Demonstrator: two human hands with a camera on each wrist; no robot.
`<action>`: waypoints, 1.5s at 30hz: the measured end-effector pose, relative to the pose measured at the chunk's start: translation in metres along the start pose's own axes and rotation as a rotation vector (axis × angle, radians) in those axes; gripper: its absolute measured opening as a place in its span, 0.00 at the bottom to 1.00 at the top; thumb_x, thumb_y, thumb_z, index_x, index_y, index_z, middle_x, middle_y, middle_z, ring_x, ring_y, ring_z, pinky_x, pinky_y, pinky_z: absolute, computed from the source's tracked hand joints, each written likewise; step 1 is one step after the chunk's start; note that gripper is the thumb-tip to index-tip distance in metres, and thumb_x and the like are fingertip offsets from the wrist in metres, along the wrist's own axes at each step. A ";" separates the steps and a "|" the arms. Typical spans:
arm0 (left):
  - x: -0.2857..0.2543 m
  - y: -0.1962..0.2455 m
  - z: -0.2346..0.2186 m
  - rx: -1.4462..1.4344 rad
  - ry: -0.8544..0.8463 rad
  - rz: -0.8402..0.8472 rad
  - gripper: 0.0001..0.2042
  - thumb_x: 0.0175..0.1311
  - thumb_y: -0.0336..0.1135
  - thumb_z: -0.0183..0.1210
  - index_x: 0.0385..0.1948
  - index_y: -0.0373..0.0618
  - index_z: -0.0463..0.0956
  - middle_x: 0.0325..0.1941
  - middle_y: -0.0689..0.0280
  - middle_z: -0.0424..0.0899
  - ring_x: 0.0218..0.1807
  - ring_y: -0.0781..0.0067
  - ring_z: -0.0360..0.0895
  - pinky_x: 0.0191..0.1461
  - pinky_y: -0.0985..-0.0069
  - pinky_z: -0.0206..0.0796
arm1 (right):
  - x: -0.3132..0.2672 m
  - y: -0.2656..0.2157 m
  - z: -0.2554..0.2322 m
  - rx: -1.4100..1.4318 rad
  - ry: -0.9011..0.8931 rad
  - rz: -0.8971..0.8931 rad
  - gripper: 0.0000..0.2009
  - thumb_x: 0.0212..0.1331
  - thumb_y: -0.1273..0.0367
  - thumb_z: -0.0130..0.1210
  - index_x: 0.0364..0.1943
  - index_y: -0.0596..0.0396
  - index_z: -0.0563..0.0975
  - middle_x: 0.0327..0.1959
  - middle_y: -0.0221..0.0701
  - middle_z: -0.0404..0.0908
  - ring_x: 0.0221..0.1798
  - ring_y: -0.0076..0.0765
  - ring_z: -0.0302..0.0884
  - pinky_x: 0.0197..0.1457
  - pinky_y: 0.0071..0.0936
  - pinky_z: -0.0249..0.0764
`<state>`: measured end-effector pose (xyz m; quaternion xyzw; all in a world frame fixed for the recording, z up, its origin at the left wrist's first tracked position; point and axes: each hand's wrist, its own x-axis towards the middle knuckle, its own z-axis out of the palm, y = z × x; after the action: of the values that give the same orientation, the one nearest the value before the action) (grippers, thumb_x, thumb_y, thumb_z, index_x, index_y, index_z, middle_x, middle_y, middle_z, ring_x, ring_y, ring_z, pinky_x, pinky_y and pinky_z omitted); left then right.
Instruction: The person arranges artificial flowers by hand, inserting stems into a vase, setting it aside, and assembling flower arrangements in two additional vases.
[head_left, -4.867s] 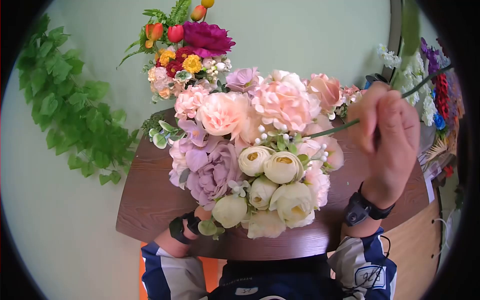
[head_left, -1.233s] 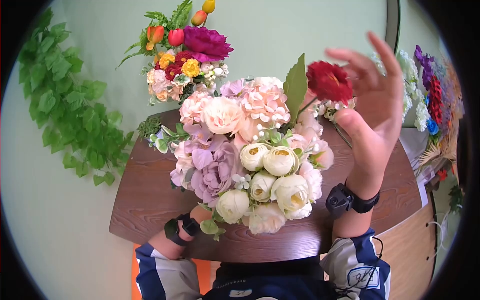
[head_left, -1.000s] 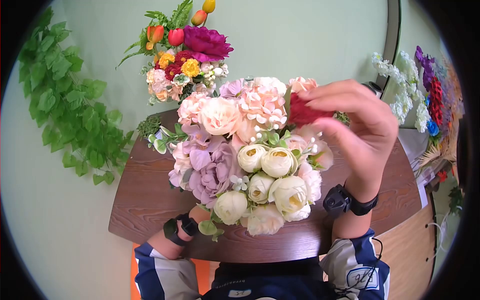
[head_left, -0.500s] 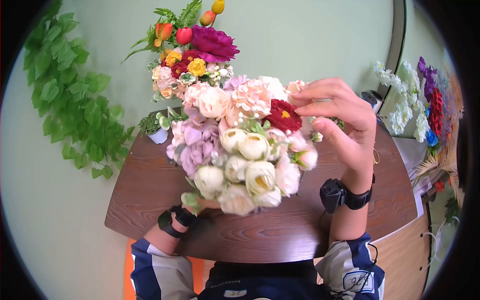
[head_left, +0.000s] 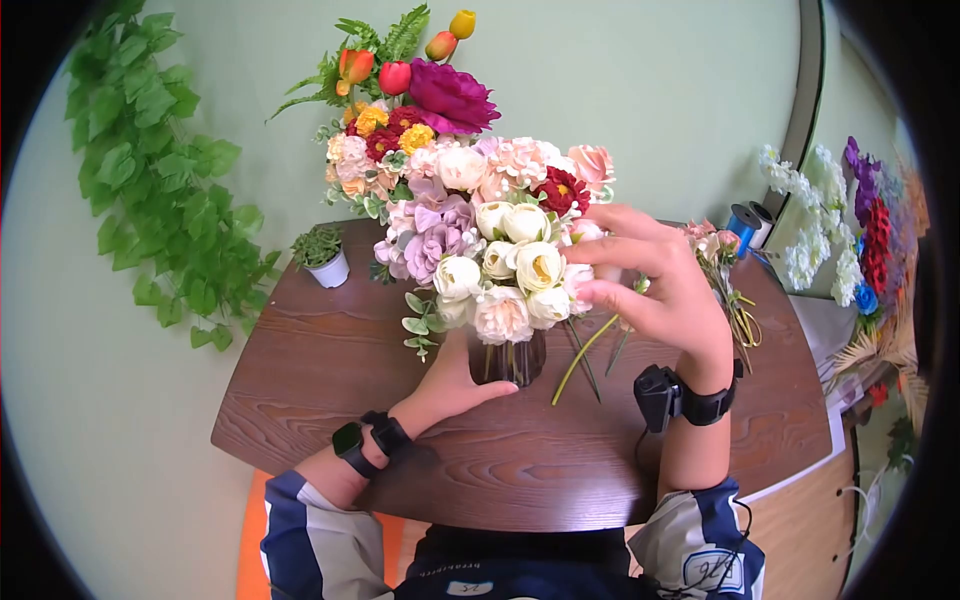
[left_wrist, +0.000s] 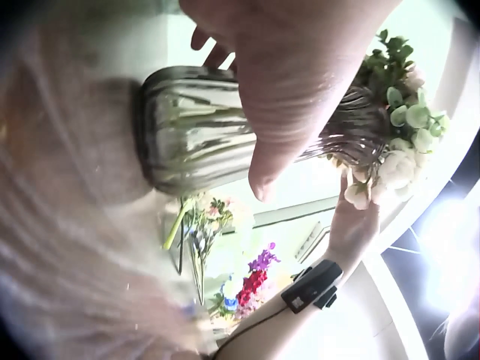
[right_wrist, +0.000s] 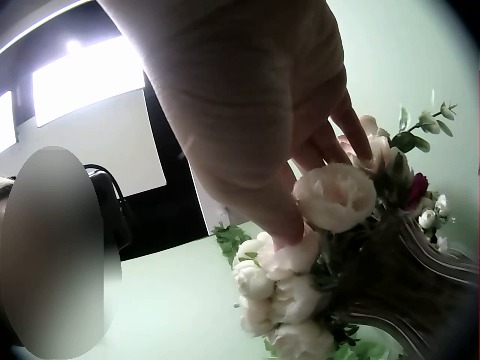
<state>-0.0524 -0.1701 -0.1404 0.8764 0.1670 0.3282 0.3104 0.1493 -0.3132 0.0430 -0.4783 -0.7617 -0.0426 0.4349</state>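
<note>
A ribbed glass vase [head_left: 508, 360] stands on the brown wooden table [head_left: 330, 400] and holds a bouquet [head_left: 500, 250] of cream, pink and lilac blooms. A dark red flower [head_left: 560, 190] sits near the bouquet's top right. My left hand [head_left: 462, 384] grips the vase low down, its thumb [left_wrist: 281, 142] lying across the vase [left_wrist: 187, 150]. My right hand [head_left: 604, 272] is at the bouquet's right side, fingers spread and touching the blooms. In the right wrist view its fingertips [right_wrist: 300, 225] rest against a cream bloom [right_wrist: 334, 196].
Loose green stems [head_left: 585, 355] lie right of the vase. A second, brighter bouquet [head_left: 410, 95] stands behind, with a small potted plant [head_left: 325, 258] to its left. Loose flowers [head_left: 728, 275], a blue spool [head_left: 745, 220] and more flowers [head_left: 840, 210] are at right. Ivy [head_left: 160, 180] hangs on the left wall.
The right hand set the red flower into the bouquet and let go of it. The left hand lowered the bouquet and vase from near the camera to the table.
</note>
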 end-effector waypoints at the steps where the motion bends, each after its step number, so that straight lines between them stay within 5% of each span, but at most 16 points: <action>1: -0.001 -0.001 0.001 0.021 0.005 -0.024 0.48 0.38 0.48 0.73 0.60 0.33 0.54 0.57 0.46 0.67 0.60 0.51 0.65 0.63 0.65 0.57 | -0.001 0.001 -0.001 0.000 0.000 0.000 0.10 0.48 0.69 0.61 0.36 0.52 0.83 0.47 0.42 0.77 0.41 0.43 0.78 0.45 0.32 0.73; 5: 0.000 -0.005 -0.004 -0.016 -0.102 -0.157 0.48 0.38 0.47 0.73 0.60 0.34 0.54 0.57 0.48 0.67 0.60 0.52 0.65 0.64 0.65 0.57 | -0.002 0.009 -0.012 -0.083 0.216 -0.085 0.06 0.50 0.71 0.59 0.30 0.57 0.83 0.41 0.38 0.81 0.40 0.34 0.78 0.43 0.27 0.73; 7: 0.001 -0.011 -0.002 -0.057 -0.084 -0.175 0.47 0.38 0.47 0.73 0.60 0.34 0.55 0.58 0.49 0.67 0.61 0.53 0.65 0.64 0.65 0.57 | -0.004 0.014 -0.016 -0.051 0.488 0.110 0.06 0.52 0.71 0.57 0.29 0.58 0.82 0.35 0.35 0.83 0.38 0.29 0.79 0.43 0.25 0.72; 8: 0.000 -0.013 -0.001 -0.055 -0.085 -0.175 0.47 0.38 0.47 0.73 0.60 0.34 0.55 0.58 0.49 0.67 0.61 0.53 0.65 0.64 0.65 0.57 | -0.005 0.022 -0.018 -0.050 0.490 0.111 0.06 0.52 0.71 0.57 0.29 0.58 0.82 0.35 0.35 0.83 0.38 0.29 0.79 0.43 0.25 0.72; 10: 0.000 -0.015 0.001 -0.085 -0.013 -0.160 0.47 0.37 0.46 0.74 0.60 0.34 0.56 0.58 0.49 0.67 0.61 0.54 0.65 0.64 0.65 0.57 | -0.009 0.048 -0.019 -0.062 0.678 0.423 0.07 0.54 0.69 0.56 0.30 0.58 0.82 0.31 0.34 0.84 0.36 0.26 0.79 0.43 0.23 0.72; 13: 0.001 -0.015 0.001 -0.112 -0.001 -0.196 0.48 0.37 0.46 0.74 0.60 0.35 0.55 0.59 0.49 0.66 0.62 0.55 0.64 0.64 0.65 0.57 | -0.017 0.105 -0.009 -0.148 0.758 0.529 0.08 0.52 0.68 0.57 0.30 0.59 0.82 0.28 0.34 0.84 0.36 0.28 0.80 0.42 0.24 0.72; 14: 0.001 -0.014 0.001 -0.113 -0.008 -0.195 0.48 0.37 0.46 0.74 0.60 0.35 0.55 0.59 0.49 0.66 0.62 0.55 0.64 0.64 0.65 0.57 | -0.023 0.115 -0.006 -0.152 0.762 0.535 0.08 0.52 0.68 0.57 0.30 0.59 0.82 0.28 0.34 0.84 0.36 0.28 0.80 0.42 0.24 0.72; 16: 0.001 -0.012 -0.001 -0.095 0.024 -0.194 0.48 0.37 0.46 0.74 0.60 0.35 0.55 0.60 0.49 0.65 0.62 0.55 0.63 0.64 0.65 0.56 | -0.029 0.131 0.002 -0.186 0.311 0.738 0.10 0.51 0.68 0.58 0.34 0.60 0.81 0.31 0.38 0.83 0.37 0.36 0.81 0.42 0.28 0.74; 17: 0.002 -0.010 -0.003 -0.094 0.025 -0.187 0.48 0.37 0.46 0.74 0.60 0.35 0.55 0.60 0.49 0.65 0.62 0.55 0.63 0.64 0.65 0.56 | -0.029 0.135 0.008 -0.189 0.316 0.734 0.10 0.51 0.68 0.58 0.34 0.60 0.81 0.31 0.38 0.83 0.37 0.36 0.81 0.42 0.28 0.74; 19: 0.002 -0.006 -0.003 -0.054 0.034 -0.196 0.48 0.36 0.46 0.74 0.60 0.34 0.55 0.60 0.48 0.63 0.62 0.54 0.63 0.64 0.65 0.56 | -0.032 0.138 0.024 -0.208 0.014 0.710 0.14 0.50 0.68 0.58 0.42 0.59 0.78 0.38 0.41 0.82 0.43 0.43 0.79 0.49 0.33 0.73; 25: 0.001 -0.007 -0.002 -0.068 0.034 -0.184 0.48 0.36 0.46 0.74 0.60 0.34 0.55 0.58 0.49 0.63 0.62 0.53 0.62 0.65 0.64 0.55 | -0.048 0.203 0.088 -0.075 0.039 0.525 0.22 0.51 0.67 0.59 0.52 0.57 0.72 0.54 0.45 0.72 0.56 0.47 0.70 0.59 0.35 0.66; 26: 0.001 -0.006 -0.002 -0.065 0.037 -0.181 0.48 0.36 0.46 0.74 0.60 0.34 0.55 0.58 0.49 0.63 0.62 0.53 0.62 0.65 0.64 0.55 | -0.049 0.203 0.089 0.060 -0.001 0.712 0.22 0.51 0.66 0.59 0.52 0.57 0.72 0.55 0.44 0.71 0.57 0.48 0.69 0.59 0.35 0.66; 27: 0.002 -0.005 -0.002 -0.078 0.033 -0.199 0.48 0.37 0.46 0.74 0.60 0.34 0.55 0.58 0.49 0.63 0.62 0.53 0.62 0.65 0.64 0.55 | -0.053 0.214 0.093 0.058 0.001 0.706 0.22 0.51 0.66 0.59 0.52 0.57 0.72 0.55 0.44 0.71 0.57 0.48 0.69 0.59 0.35 0.66; 33: 0.001 -0.005 -0.002 -0.103 0.022 -0.207 0.47 0.38 0.47 0.73 0.59 0.33 0.54 0.57 0.48 0.63 0.62 0.54 0.62 0.64 0.64 0.56 | -0.085 0.245 0.108 -0.339 0.045 0.751 0.23 0.52 0.61 0.56 0.54 0.50 0.71 0.60 0.37 0.67 0.60 0.48 0.65 0.62 0.36 0.63; 38: 0.001 -0.005 -0.001 -0.104 0.022 -0.204 0.47 0.38 0.48 0.73 0.59 0.33 0.54 0.57 0.48 0.62 0.60 0.54 0.63 0.63 0.64 0.57 | -0.087 0.236 0.101 -0.384 0.117 0.605 0.19 0.42 0.74 0.60 0.44 0.53 0.75 0.48 0.38 0.72 0.51 0.49 0.70 0.54 0.38 0.69; 45: -0.001 -0.014 0.001 -0.054 0.026 -0.166 0.47 0.38 0.49 0.73 0.59 0.34 0.54 0.57 0.48 0.62 0.59 0.53 0.63 0.62 0.65 0.57 | -0.078 0.235 0.100 -0.395 0.194 0.647 0.09 0.39 0.79 0.58 0.29 0.57 0.78 0.35 0.41 0.73 0.39 0.47 0.75 0.43 0.37 0.73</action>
<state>-0.0533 -0.1607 -0.1501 0.8466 0.2343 0.3170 0.3577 0.2798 -0.1925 -0.1562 -0.7621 -0.5041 -0.0938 0.3954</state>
